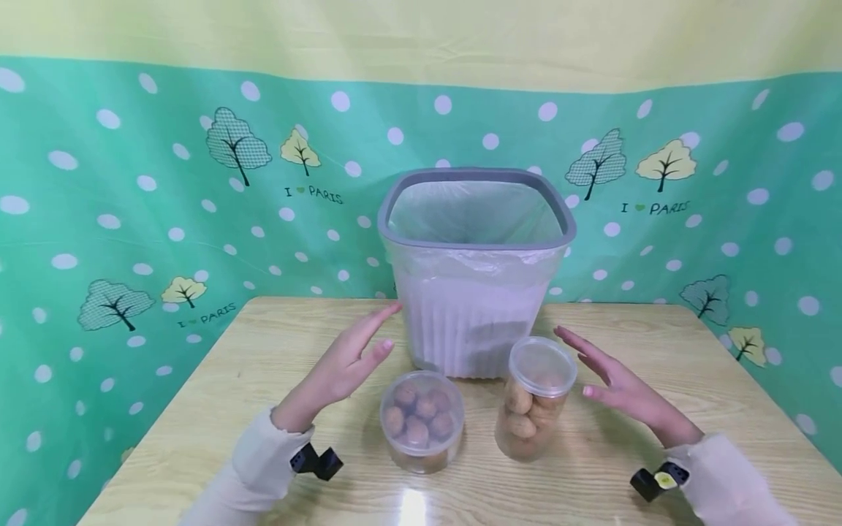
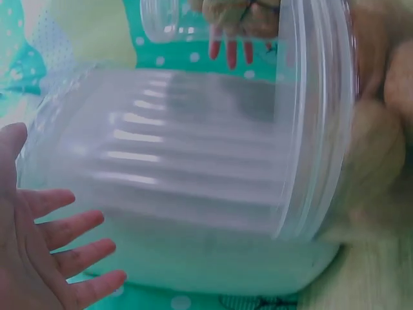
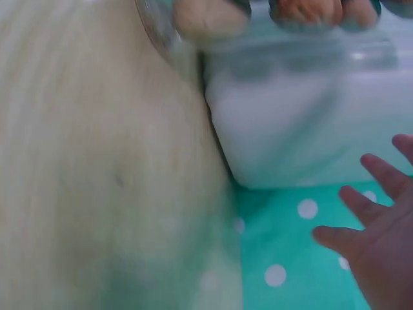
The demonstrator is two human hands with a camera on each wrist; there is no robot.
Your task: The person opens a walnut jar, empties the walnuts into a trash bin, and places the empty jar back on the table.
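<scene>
In the head view my left hand (image 1: 343, 363) hovers over the table, fingers extended and holding nothing, left of a short clear round jar (image 1: 422, 422) with a lid and several brown walnuts inside. My right hand (image 1: 616, 385), also with straight fingers and nothing in it, is just right of a taller lidded clear jar (image 1: 536, 398) of walnuts, with a gap between them. Behind both jars stands a white ribbed bin (image 1: 470, 314) with a grey rim and a clear liner. The left wrist view shows the spread fingers (image 2: 77, 229) apart from the jar.
A pale wooden table (image 1: 302, 329) carries the bin and jars. Behind it hangs a green dotted cloth (image 1: 197, 241) with tree prints and a yellow top band. A small dark camera (image 1: 317, 462) sits on the left wrist, another (image 1: 658, 480) on the right.
</scene>
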